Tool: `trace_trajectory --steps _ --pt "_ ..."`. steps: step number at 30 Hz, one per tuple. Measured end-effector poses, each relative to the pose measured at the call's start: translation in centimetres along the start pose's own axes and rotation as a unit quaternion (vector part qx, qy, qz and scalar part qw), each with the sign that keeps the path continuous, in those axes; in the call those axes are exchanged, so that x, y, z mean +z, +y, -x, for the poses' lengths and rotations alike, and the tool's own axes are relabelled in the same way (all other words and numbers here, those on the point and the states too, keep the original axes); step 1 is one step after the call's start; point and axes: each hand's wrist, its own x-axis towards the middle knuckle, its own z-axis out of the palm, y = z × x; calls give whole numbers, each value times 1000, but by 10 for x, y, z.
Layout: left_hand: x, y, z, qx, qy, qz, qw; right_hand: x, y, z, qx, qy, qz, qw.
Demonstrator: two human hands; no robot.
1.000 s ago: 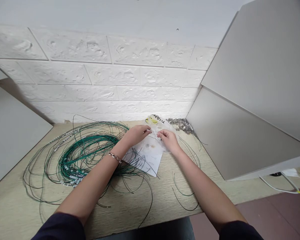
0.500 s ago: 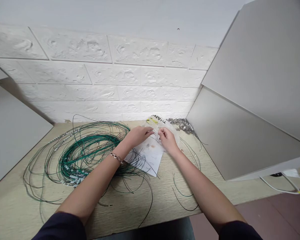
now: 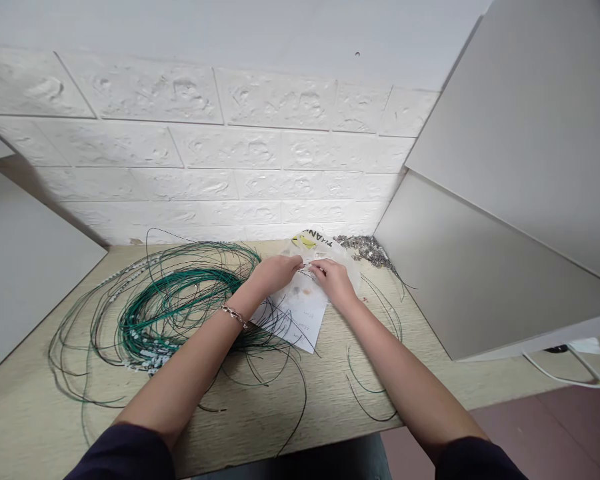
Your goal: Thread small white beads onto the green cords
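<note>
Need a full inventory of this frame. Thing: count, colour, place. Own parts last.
Wire bundle: one, green and black, table left
Connectors: many, white, on the bundle
Loose wires: several, green and black, table right
Paper: one, white, handwritten, partly under the wires
Plastic bag: one, translucent, yellow and black print, by the hands
Pile of bits: one, greyish, back right corner
Table: one, pale wood-look
Wall: one, white, brick-patterned, behind
Side panels: several, pale grey, both sides
Cable: white, far right
Floor: reddish, lower right
Bracelet: one, silvery, left wrist
Sleeves: two, dark, bottom
Left hand, right hand: over the bag, fingers pinched; anything held too small to tell
</note>
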Motion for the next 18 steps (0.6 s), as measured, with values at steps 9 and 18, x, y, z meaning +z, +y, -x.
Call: trace_trajectory --steps 9,18 --pt "-1 -8 -1 -14 22 0 1000 -8 5 1 31 -5 74 997" --pt "-1 -2 1 6 -6 0 1000 1 -3 0 -53 -25 184 981"
